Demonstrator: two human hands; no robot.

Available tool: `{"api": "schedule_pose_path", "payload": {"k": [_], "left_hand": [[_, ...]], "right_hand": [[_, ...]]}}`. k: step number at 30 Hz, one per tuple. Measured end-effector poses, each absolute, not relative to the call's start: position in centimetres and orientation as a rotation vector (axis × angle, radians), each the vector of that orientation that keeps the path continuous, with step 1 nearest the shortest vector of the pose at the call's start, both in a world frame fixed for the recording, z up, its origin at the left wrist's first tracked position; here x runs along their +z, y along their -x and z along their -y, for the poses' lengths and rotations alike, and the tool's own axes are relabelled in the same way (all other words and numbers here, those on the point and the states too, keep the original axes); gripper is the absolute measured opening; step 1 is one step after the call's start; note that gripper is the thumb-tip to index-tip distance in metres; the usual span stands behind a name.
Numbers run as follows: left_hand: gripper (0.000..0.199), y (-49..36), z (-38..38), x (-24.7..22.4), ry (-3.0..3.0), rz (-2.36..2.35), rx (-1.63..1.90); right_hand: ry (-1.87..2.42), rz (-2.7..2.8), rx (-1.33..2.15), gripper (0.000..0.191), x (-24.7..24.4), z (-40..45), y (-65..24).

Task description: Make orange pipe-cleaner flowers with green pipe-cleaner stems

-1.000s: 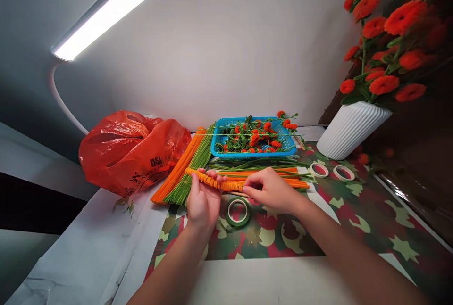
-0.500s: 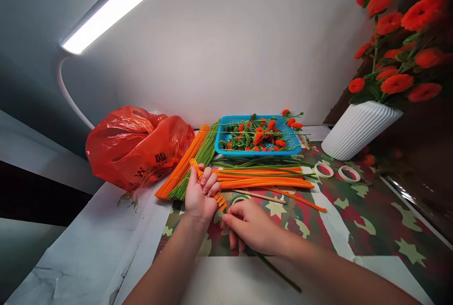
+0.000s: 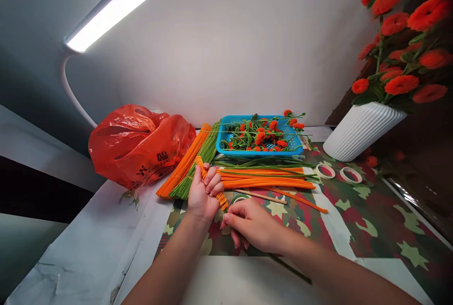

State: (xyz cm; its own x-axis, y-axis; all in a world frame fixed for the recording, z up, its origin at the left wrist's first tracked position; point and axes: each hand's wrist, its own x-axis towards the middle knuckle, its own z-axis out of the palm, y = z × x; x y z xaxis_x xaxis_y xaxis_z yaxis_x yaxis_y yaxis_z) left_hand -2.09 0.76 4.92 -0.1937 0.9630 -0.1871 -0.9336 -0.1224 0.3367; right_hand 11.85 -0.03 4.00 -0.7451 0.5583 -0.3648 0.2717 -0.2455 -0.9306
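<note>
Curled fingers of my left hand hold a coiled orange chenille strip, whose top end sticks out above the thumb. Close to the coil's lower end, my right hand pinches a green stem that runs under my wrist toward the lower right. Behind my hands lie orange chenille stems, partly beside green ones. A thin wooden stick rests in front of them. Upright-leaning bundles of orange stems and green stems are behind my left hand.
A blue basket holds small orange flowers with green stems. At left sits a red plastic bag below a lit lamp. Two tape rolls lie at right, near a white ribbed vase of orange flowers.
The green stem's free end has swung slightly right and up. Both hands keep their hold, and the whole view has shifted a little.
</note>
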Motion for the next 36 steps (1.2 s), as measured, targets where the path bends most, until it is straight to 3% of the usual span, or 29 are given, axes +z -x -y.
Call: {"api": "schedule_pose_path", "payload": {"k": [36], "left_hand": [[0.032, 2.5, -0.8, 4.6, -0.101, -0.470, 1.725]], "right_hand": [[1.041, 1.906, 2.056, 0.029, 5.2, -1.1, -12.7]]}}
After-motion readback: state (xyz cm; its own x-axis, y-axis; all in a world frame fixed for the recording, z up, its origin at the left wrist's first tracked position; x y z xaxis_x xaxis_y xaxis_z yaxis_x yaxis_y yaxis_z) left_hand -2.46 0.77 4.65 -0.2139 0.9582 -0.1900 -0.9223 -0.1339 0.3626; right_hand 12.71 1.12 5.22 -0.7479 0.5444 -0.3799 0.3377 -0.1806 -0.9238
